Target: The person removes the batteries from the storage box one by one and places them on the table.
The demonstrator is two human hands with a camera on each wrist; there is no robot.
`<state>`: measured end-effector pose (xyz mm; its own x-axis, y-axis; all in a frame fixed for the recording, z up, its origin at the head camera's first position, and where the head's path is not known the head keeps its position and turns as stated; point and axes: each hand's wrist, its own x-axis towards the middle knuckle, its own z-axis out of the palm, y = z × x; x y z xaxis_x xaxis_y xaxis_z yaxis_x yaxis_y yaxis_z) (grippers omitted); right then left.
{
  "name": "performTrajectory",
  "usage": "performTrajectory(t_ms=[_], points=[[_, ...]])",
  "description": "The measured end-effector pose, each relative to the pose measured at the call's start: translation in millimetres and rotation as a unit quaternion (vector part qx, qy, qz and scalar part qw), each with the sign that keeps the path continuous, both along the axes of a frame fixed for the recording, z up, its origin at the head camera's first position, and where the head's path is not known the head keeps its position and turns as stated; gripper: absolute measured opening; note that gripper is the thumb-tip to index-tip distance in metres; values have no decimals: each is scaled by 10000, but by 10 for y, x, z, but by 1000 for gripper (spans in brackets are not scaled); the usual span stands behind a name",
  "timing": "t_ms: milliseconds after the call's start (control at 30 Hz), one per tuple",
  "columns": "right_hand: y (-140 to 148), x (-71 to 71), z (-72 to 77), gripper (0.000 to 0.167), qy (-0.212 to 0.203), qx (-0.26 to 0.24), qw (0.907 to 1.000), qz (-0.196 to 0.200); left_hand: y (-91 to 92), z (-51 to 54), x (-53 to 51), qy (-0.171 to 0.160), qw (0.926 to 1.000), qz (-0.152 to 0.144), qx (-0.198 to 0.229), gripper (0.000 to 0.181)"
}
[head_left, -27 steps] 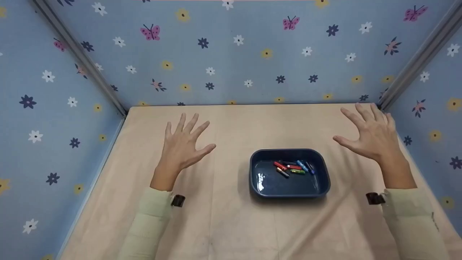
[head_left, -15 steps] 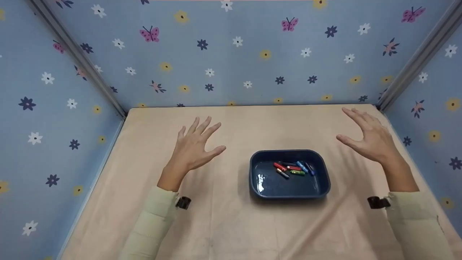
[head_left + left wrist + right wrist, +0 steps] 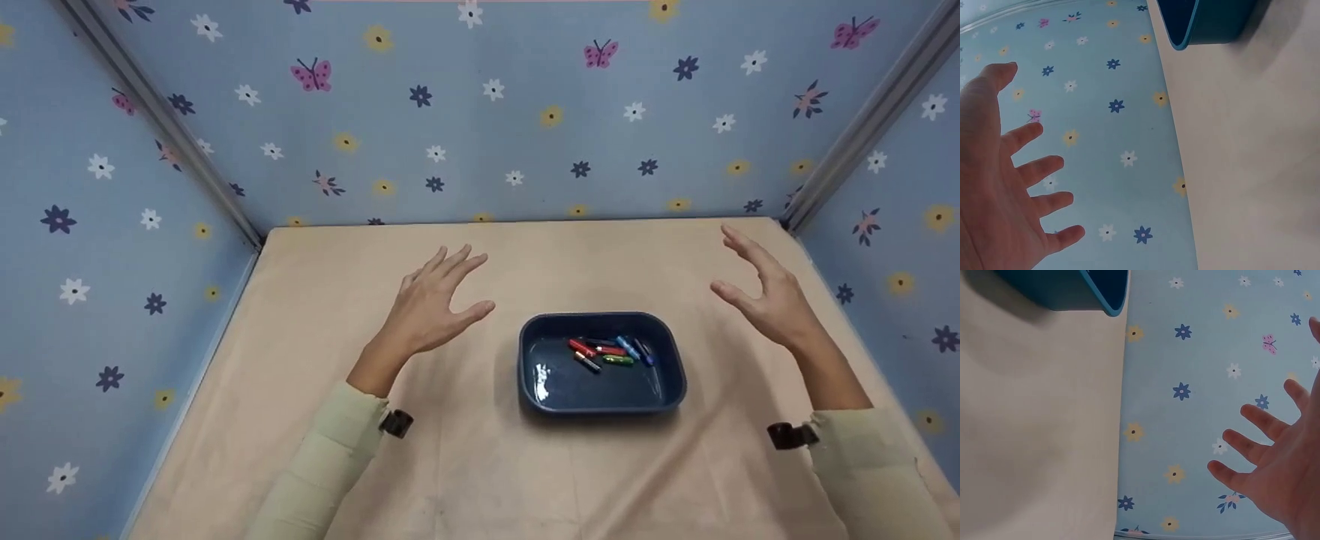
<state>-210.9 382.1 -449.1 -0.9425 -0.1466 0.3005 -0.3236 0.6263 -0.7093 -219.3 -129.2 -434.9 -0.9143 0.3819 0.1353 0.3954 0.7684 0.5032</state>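
Note:
A dark blue rectangular bin point(image 3: 600, 410) stands on the cloth-covered table. In its back right part lie several small shiny cylinders that look like batteries, among them a red one point(image 3: 581, 347), a blue one point(image 3: 628, 347) and a green one point(image 3: 618, 360). My left hand point(image 3: 431, 307) hovers to the left of the bin, fingers spread and nothing in it. On the other side, my right hand point(image 3: 776, 296) is held up with thumb and fingers apart, also holding nothing. Neither hand touches the bin. Both wrist views show a bin corner and the loosely extended fingers.
Blue flowered panels rise at the back, left point(image 3: 105, 315) and right, with grey metal posts point(image 3: 172, 120) at the corners. The beige tablecloth point(image 3: 495, 480) has creases in front of the bin. A small black camera sits on each wrist.
My left hand has moved right toward the bin. The right hand has turned more sideways, its fingers closer together, staying about the same distance away. The bin and its contents have stayed put.

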Motion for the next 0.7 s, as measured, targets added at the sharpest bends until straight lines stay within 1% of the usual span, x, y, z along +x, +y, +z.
performTrajectory(t_ms=[133,200,333,467,600,700], points=[[-22,18,-74,85,-47,-93,9999,96,41,-11,17,39,9999,-56,111,75],[-31,33,-111,85,-100,-157,9997,142,55,-21,23,5,9997,-85,223,74],[-53,75,-193,83,-189,-250,9993,197,67,-50,41,-262,9980,-111,556,71],[-71,110,-263,80,-209,-191,9993,251,98,-65,47,-489,9948,-162,876,70],[-74,127,-350,77,-108,-129,9993,346,148,-59,27,-529,9919,-376,1092,69],[-86,132,-415,74,-34,-104,9992,397,170,-59,3,-588,9875,-593,1336,68]])
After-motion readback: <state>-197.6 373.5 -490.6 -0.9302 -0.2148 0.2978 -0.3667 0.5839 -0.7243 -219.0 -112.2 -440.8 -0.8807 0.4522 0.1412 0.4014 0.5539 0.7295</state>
